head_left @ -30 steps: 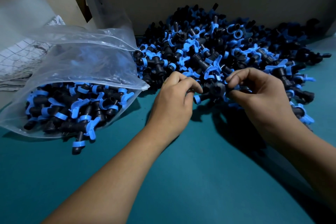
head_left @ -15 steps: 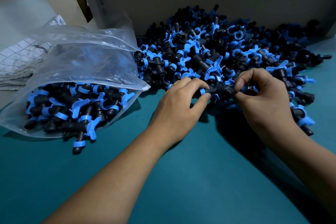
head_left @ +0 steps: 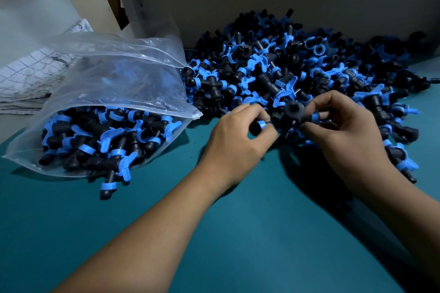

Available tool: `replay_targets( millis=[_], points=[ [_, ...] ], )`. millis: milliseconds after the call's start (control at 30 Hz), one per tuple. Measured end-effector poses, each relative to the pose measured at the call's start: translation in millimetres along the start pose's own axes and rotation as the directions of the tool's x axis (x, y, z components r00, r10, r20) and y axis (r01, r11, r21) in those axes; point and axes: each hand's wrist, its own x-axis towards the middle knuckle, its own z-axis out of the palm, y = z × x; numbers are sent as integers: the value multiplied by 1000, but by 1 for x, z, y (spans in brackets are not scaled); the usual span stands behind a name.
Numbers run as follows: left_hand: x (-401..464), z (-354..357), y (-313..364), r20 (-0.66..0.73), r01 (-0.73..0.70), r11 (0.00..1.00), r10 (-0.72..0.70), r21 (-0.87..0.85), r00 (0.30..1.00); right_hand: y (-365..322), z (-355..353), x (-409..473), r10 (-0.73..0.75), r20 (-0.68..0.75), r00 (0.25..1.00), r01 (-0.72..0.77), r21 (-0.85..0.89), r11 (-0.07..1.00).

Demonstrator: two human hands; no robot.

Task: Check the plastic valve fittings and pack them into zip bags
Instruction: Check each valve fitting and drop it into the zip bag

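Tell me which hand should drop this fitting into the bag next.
Left, probably. Both hands pinch the fitting, but the left hand is on the side of the bag, whose open mouth faces it across bare table. The right hand would have to cross over the left.

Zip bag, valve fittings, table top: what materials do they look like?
Zip bag: thin clear plastic film, glossy, creased; contents show through.
Valve fittings: moulded rigid plastic, matte black bodies with blue rings and handles.
Table top: smooth matte teal surface, possibly a mat or laminate; cannot tell which.
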Motion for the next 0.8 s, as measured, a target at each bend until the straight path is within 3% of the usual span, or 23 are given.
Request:
replay_targets(
  millis=[167, 300, 633, 800],
  points=[
    [3, -8, -3, -52, 115, 920, -145, -374, 988, -7, -1, -4, -50, 164, 985, 18, 189, 982],
    [5, -7, -9, -24, 180, 842, -223, -508, 975, -11, 0, -5, -41, 184, 982, -4, 237, 971],
    [2, -6, -9, 58, 193, 869, -188, -456, 980, -14, 0, -7, 17, 114, 993, -40, 203, 978],
    [4, -7, -9, 82, 268, 844, -260, -464, 962, -16, 0, -5, 34, 44, 998, -46, 298, 954]
  ],
)
